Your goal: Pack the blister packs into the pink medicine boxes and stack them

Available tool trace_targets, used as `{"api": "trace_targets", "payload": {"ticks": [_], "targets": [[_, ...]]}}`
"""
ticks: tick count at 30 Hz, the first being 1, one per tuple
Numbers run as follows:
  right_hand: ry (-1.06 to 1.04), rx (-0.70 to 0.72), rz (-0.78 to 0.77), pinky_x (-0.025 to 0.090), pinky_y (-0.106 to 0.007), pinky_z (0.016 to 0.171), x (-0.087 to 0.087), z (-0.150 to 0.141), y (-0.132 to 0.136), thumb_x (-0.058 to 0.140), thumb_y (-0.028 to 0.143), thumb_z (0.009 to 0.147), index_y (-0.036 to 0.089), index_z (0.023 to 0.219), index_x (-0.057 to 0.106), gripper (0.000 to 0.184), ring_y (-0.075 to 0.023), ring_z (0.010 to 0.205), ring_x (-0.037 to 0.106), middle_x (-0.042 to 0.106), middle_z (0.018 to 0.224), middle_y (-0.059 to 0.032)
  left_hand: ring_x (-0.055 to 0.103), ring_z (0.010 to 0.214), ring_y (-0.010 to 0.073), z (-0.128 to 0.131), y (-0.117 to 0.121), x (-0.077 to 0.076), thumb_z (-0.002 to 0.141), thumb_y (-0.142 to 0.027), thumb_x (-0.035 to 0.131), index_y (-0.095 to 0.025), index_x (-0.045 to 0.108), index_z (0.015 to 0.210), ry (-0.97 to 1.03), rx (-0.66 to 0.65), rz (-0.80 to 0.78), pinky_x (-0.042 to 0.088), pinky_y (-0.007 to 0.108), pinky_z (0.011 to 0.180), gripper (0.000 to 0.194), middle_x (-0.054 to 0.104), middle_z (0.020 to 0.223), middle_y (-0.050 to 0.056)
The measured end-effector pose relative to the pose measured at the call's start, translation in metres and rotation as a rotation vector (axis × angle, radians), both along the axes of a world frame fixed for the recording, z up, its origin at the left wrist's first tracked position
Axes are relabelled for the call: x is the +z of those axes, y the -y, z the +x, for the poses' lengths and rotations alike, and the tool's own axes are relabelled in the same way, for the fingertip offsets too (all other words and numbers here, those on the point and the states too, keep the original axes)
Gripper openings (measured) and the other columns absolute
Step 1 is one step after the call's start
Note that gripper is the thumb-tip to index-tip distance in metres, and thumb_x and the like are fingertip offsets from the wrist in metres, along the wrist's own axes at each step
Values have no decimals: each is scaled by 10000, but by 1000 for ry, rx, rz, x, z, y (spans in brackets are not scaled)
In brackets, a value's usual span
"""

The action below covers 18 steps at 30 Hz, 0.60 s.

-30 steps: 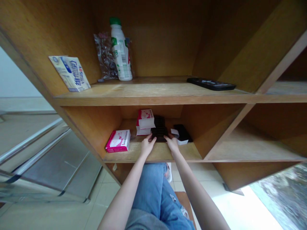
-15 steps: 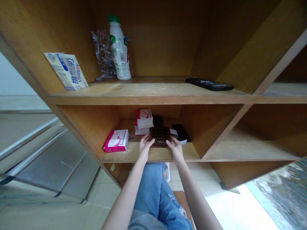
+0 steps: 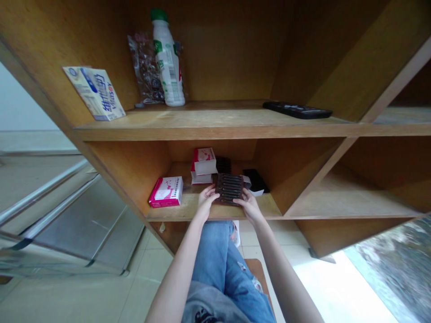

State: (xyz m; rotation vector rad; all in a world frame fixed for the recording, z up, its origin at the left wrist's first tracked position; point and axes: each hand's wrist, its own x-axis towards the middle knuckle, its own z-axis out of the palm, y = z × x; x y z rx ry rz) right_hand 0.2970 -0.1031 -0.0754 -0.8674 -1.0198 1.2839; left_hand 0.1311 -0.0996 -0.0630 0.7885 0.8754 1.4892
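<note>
Gripped between our left hand [image 3: 208, 197] and right hand [image 3: 248, 202], the dark ribbed tray [image 3: 229, 188] sits over the lower shelf [image 3: 202, 211], right of our stacked pink-and-white boxes [image 3: 204, 166] and near a black case [image 3: 255, 180].

White bottle [image 3: 169, 67] with a green cap upright on the upper shelf [image 3: 215, 117], crinkled clear bag [image 3: 144, 69] behind and left of the bottle, Vitasoy carton [image 3: 96, 94] farther left of it, flat black device [image 3: 298, 110] well to the bottle's right
</note>
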Motion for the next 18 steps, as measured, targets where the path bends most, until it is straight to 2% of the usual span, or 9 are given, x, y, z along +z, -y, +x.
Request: {"api": "trace_targets", "payload": {"ticks": [4,8,15,18], "targets": [[18,-48,44,458,-367,941,-5,-4,-1,775,156,543,255,1052,537,571,-198,995,601,624,1084,-20,639,849,166,-3,0,2,517,-88,724,-155,673,954,24,-30,16,449,313,845,444,713,897,53],[21,-20,118,471,-379,943,-9,-7,0,768,181,571,285,1149,436,674,-200,1036,594,551,1203,-39,622,872,153,-4,-1,0,480,-42,711,-164,683,881,65,-4,42,439,293,856,420,705,914,39],[106,-81,211,439,-413,988,-15,-9,2,712,165,620,257,1162,405,630,-223,1114,557,538,1201,-77,621,813,142,-3,1,-3,443,-2,720,-183,666,810,35,-26,76,444,300,843,413,695,841,2],[174,-107,261,423,-429,997,-15,-9,2,699,163,620,234,1123,440,570,-237,1102,561,560,1175,-88,625,849,157,-4,3,-2,438,8,713,-179,663,780,19,-50,82,440,321,865,393,700,889,15]]}}
